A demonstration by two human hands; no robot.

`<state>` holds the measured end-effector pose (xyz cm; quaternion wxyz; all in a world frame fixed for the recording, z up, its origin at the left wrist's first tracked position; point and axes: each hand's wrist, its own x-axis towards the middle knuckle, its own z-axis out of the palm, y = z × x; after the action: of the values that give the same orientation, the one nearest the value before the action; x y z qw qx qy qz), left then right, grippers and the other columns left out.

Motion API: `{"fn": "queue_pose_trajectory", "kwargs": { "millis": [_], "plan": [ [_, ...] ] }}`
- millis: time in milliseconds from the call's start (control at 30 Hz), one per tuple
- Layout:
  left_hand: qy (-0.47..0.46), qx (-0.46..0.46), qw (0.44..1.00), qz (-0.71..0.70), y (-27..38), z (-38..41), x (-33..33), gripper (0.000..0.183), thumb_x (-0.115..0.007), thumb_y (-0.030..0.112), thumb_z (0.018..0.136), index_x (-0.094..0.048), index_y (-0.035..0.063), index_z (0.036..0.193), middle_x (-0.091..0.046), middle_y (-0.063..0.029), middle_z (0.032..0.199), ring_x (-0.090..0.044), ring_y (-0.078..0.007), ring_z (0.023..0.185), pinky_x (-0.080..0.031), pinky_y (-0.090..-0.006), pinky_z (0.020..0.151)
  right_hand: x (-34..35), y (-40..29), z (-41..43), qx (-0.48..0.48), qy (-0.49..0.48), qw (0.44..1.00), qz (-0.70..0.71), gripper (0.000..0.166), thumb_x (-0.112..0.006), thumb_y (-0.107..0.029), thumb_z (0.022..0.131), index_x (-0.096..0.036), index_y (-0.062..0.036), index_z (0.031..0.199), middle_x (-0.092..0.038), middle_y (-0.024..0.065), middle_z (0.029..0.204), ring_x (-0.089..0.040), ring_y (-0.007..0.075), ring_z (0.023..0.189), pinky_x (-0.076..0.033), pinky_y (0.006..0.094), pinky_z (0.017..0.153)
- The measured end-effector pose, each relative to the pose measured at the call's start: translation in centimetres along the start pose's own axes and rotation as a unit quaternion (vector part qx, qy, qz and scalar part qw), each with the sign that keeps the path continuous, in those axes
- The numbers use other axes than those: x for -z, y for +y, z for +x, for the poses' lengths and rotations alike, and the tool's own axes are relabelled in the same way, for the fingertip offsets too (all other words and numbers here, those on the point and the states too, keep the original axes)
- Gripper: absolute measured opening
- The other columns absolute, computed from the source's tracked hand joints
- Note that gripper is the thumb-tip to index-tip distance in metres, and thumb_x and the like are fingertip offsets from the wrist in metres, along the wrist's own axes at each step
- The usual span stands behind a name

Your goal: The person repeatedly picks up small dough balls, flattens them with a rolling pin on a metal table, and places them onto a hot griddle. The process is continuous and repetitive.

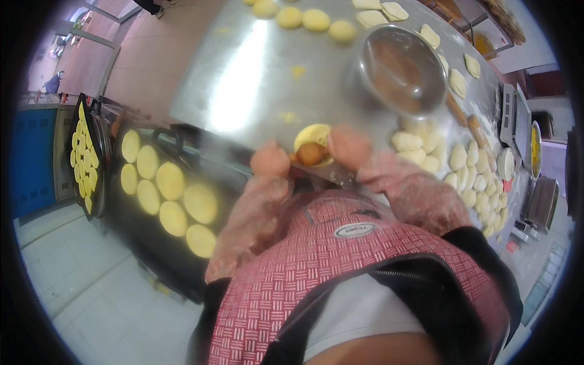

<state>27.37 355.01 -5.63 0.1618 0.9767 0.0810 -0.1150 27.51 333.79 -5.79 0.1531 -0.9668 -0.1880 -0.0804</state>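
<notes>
A short, bulging wooden rolling pin [312, 154] lies across a round of yellow dough [311, 133] at the near edge of the steel worktable [273, 82]. My left hand [270, 159] is closed around the pin's left end. At the other end my right hand [350, 148], blurred and curled into a fist, is shut on the pin beside the dough's edge. The fingers themselves are hard to make out. Just right of my right hand lies a pile of pale dough pieces [408, 142].
A steel bowl [404, 70] stands beyond my right hand. Yellow dough balls [315, 20] line the far side. Flat dough squares [457, 83] and another rolling pin [481, 137] lie right. On my left, a black griddle [137, 232] holds several yellow rounds [171, 180].
</notes>
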Motion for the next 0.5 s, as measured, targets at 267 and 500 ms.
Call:
{"fn": "queue_pose_trajectory", "kwargs": {
  "millis": [267, 500],
  "plan": [
    [0.090, -0.097, 0.989, 0.061, 0.1, -0.1, 0.1, 0.018, -0.044, 0.020, 0.077, -0.052, 0.0065, 0.068, -0.057, -0.0134, 0.067, -0.055, -0.0314, 0.064, -0.043, -0.0445, 0.059, -0.9, -0.2, -1.3, -0.010, 0.077, 0.997, -0.019, 0.013, -0.053, -0.019, 0.078, -0.051, -0.0081, 0.084, -0.050, 0.0119, 0.070, -0.052, 0.0280, 0.058, -0.043, 0.0392, 0.051],
    [0.226, -0.203, 0.952, -0.029, 1.9, -0.2, 0.6, 0.008, -0.050, 0.016, 0.073, -0.047, 0.0098, 0.068, -0.048, -0.0080, 0.060, -0.049, -0.0280, 0.058, -0.034, -0.0416, 0.053, 0.9, 3.3, 2.0, -0.045, 0.004, 0.998, -0.032, 0.010, -0.051, -0.015, 0.075, -0.045, -0.0080, 0.076, -0.054, 0.0099, 0.060, -0.053, 0.0282, 0.051, -0.043, 0.0404, 0.050]
  ]
}}
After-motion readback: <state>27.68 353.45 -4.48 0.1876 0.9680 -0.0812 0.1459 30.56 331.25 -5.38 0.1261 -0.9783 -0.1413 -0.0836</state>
